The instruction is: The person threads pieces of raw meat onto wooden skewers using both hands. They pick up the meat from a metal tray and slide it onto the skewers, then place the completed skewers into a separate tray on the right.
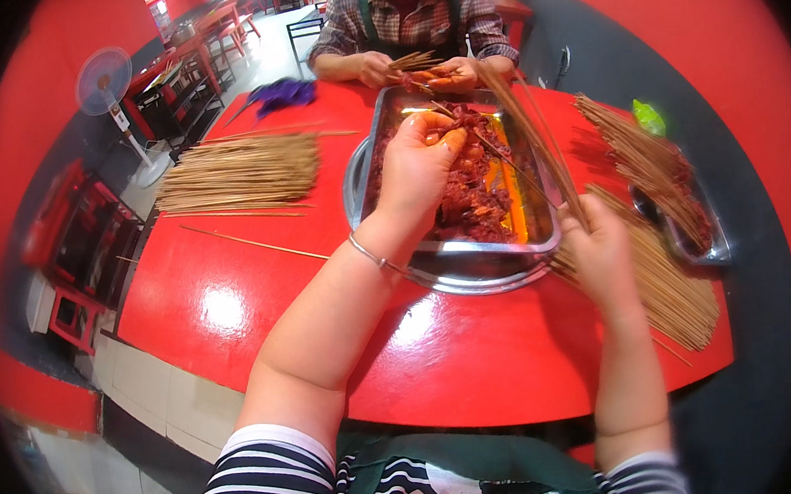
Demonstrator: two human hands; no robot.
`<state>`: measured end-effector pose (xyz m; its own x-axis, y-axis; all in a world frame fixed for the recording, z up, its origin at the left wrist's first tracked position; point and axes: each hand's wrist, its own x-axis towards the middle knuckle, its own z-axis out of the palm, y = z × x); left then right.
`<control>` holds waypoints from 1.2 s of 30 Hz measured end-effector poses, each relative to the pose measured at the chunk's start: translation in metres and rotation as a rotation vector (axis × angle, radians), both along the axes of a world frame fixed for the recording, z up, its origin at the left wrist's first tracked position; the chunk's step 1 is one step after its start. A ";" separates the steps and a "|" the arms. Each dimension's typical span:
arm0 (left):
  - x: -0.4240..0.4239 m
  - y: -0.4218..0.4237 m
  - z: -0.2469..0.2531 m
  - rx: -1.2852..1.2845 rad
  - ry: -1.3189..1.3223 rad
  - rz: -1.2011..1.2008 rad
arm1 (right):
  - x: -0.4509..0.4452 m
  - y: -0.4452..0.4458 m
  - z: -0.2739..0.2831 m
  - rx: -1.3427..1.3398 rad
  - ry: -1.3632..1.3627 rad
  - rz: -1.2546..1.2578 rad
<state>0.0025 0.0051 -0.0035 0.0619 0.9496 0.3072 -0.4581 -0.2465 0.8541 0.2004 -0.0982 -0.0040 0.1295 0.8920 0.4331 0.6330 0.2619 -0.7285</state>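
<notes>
Over a deep stainless steel tray (475, 246) of red marinated meat pieces (468, 196), my left hand (426, 154) pinches a piece of meat between thumb and fingers, its fingertips orange with oil. My right hand (593, 231), at the tray's right edge, grips several long wooden skewers (529, 125). One of these slants up-left across the tray to the meat at my left fingers; whether its tip is in the meat cannot be told. Beneath the tray shows the rim of a round metal basin (451, 286).
A co-worker opposite holds skewers and meat near the tray's far rim. Bundles of wooden skewers lie left (240, 172) and right (670, 281) on the red table (260, 292). A smaller metal tray (712, 246) holds loaded skewers at far right. A purple item (286, 95) lies at back left.
</notes>
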 end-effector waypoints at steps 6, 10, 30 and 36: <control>-0.013 0.007 0.006 -0.145 -0.142 -0.154 | 0.004 0.003 -0.002 0.059 0.100 0.009; -0.017 0.004 0.014 -0.214 -0.184 -0.078 | 0.008 0.002 0.001 -0.019 0.112 0.064; -0.002 0.004 -0.002 0.059 0.262 0.089 | -0.005 -0.002 0.005 -0.026 -0.029 -0.044; -0.004 0.000 0.001 0.126 0.443 0.014 | -0.004 0.001 -0.001 0.048 -0.097 -0.011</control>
<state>-0.0018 0.0054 -0.0021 0.2009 0.9083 0.3668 -0.0519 -0.3641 0.9299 0.1963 -0.0975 -0.0049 0.0948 0.8685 0.4865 0.7032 0.2874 -0.6503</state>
